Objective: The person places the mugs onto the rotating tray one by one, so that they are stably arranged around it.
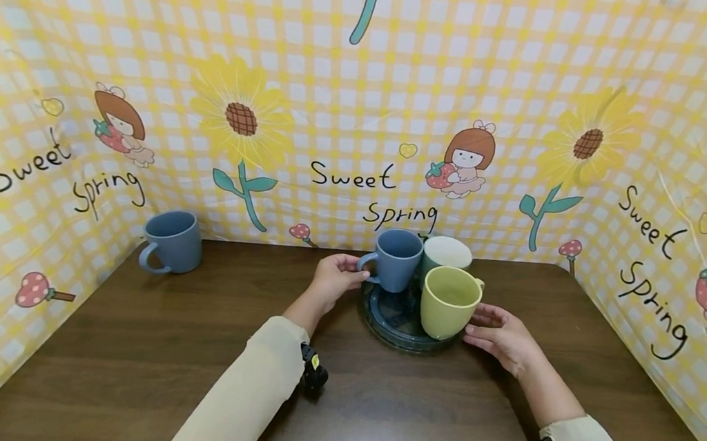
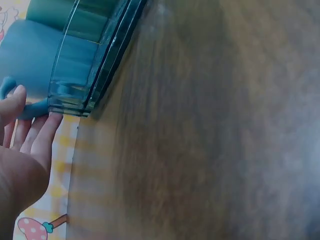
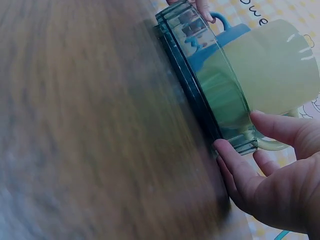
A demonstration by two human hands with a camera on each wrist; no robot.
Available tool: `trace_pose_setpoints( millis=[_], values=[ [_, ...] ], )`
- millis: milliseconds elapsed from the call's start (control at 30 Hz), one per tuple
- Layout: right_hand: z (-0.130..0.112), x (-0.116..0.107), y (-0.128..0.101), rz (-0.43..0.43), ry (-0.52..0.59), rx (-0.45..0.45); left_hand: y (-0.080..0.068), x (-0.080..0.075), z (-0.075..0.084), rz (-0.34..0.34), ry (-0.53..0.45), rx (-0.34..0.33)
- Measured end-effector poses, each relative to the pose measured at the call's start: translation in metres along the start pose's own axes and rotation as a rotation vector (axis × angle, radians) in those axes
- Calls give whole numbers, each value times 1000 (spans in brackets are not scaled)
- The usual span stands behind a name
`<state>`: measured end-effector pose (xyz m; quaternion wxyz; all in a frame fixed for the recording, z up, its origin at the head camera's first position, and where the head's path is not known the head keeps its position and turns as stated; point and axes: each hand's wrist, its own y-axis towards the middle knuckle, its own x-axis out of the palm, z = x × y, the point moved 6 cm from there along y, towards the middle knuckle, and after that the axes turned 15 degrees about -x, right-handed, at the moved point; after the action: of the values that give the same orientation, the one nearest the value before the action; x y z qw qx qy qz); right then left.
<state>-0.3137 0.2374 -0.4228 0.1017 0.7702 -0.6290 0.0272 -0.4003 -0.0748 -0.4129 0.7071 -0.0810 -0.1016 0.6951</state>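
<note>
A clear, round, high-rimmed tray [image 1: 383, 323] bears a blue mug [image 1: 396, 262], a yellow-green mug [image 1: 446, 307] and, behind them, a green cup [image 1: 446, 255] with a pale inside. At the tray's left edge, my left hand [image 1: 331, 282] holds the rim, its thumb beside the blue mug's handle [image 2: 32, 109]. Across from it, my right hand [image 1: 503, 339] grips the tray's right side. In the right wrist view, the right thumb [image 3: 272, 125] lies at the rim near the yellow-green mug's handle [image 3: 272, 145], with fingers [image 3: 232, 157] low on the wall.
A second blue mug [image 1: 173, 244] stands at the table's back left corner, handle toward the left front. The brown wooden table [image 1: 250, 268] meets a yellow checked cloth [image 1: 350, 109] hung along the back and both sides.
</note>
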Motion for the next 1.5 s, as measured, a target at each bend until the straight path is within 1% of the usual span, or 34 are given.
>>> trace_pose_setpoints(
  millis=[100, 267, 467, 633, 800, 900, 1033, 1167, 1367, 1500],
  values=[
    [0, 0, 0, -7, 4, -3, 2, 1, -2, -51, -16, -13],
    [1, 0, 1, -1, 19, -10, 1, 1, -5, -105, -29, -35],
    [3, 0, 3, 15, 24, -25, -5, -8, -5, -119, -77, -47],
    [3, 1, 3, 28, 41, -22, -12, -21, -2, -130, -92, -31],
    [3, 3, 3, 40, 54, -20, -18, -37, 3, -94, -128, -18],
    [4, 3, 2, 62, 61, -20, -21, -45, 2, -74, -156, -16],
    [5, 2, 1, 88, 64, -19, -28, -53, -1, -72, -157, -6],
    [4, 2, -1, 90, 66, -23, -34, -60, -3, -71, -158, 2],
    [5, 3, 0, 90, 59, -27, -42, -70, 0, -56, -172, 35],
    [5, 5, 0, 94, 59, -28, -49, -78, 3, -35, -156, 51]
  ],
)
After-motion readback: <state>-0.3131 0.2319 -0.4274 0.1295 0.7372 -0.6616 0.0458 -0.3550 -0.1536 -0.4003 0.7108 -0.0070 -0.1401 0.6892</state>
